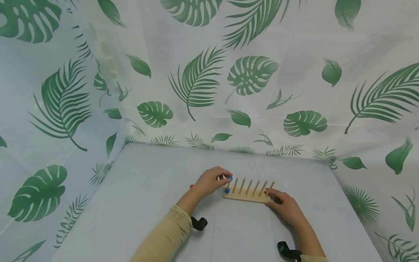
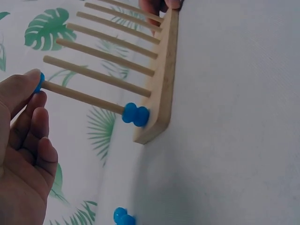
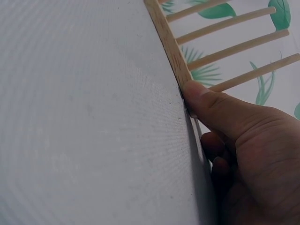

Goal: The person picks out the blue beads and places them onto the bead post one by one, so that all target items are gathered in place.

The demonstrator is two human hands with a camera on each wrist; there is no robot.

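A wooden peg stand point(image 1: 247, 196) carries a row of upright thin pegs. My left hand point(image 1: 212, 181) pinches a small blue bead point(image 2: 40, 83) between thumb and forefinger, right at the tip of the leftmost peg point(image 2: 84, 97). Lower on that same peg, blue beads point(image 2: 136, 114) sit down against the base. The other pegs are bare. At the stand's opposite end, my right hand point(image 1: 286, 206) grips the base, its thumb point(image 3: 199, 96) on the near edge and the fingers partly hidden behind.
Loose blue beads point(image 2: 123, 217) lie on the white tabletop point(image 1: 157, 174) to the left of the stand. Past my left wrist, a small orange-red piece point(image 1: 191, 186) shows, mostly hidden. Leaf-print sheets point(image 1: 209, 80) stand behind and at both sides of the table.
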